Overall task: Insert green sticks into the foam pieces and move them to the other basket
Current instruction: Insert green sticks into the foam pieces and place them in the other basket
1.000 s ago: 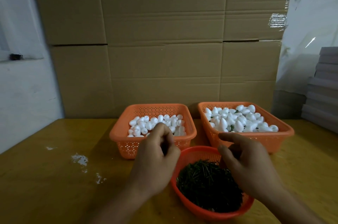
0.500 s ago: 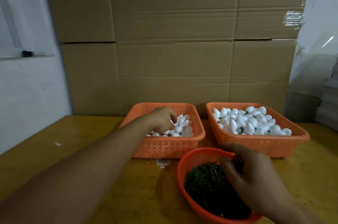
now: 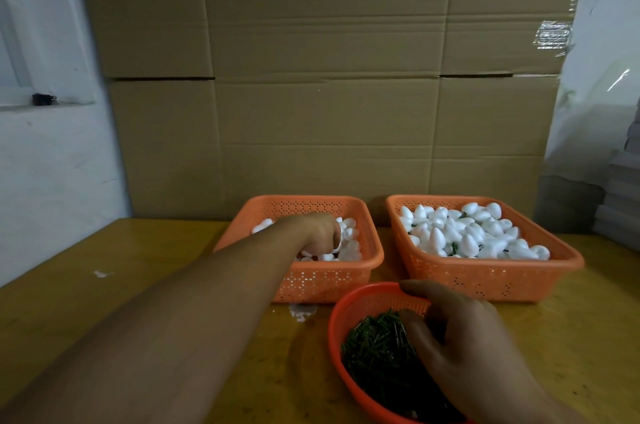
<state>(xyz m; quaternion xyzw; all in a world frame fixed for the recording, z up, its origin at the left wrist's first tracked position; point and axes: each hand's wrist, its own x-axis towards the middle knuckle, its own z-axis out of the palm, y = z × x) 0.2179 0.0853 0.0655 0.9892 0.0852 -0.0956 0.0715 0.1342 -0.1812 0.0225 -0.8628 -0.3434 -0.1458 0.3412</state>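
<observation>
My left hand [image 3: 320,233] reaches into the left orange basket [image 3: 332,281], fingers curled down round a white foam piece [image 3: 348,252] in the pile. My right hand [image 3: 464,344] hovers low over the round orange basket [image 3: 337,326] of green sticks [image 3: 377,351]. Its thumb lies along the far rim, its curled fingertips touch the sticks, and whether it holds one is hidden. The right orange basket [image 3: 485,276] holds many foam pieces [image 3: 467,233], and green sticks show between some of them.
Large cardboard sheets [image 3: 329,77] stand right behind the baskets. The yellow wooden table [image 3: 69,302] has white foam crumbs [image 3: 303,311] on it, and more at the left. Grey stacked boards [image 3: 620,201] sit at the far right, and a white wall [image 3: 52,163] at the left.
My left hand went from beside the stick basket forward into the left basket and has dipped deeper among the foam pieces. My right hand stayed over the green sticks.
</observation>
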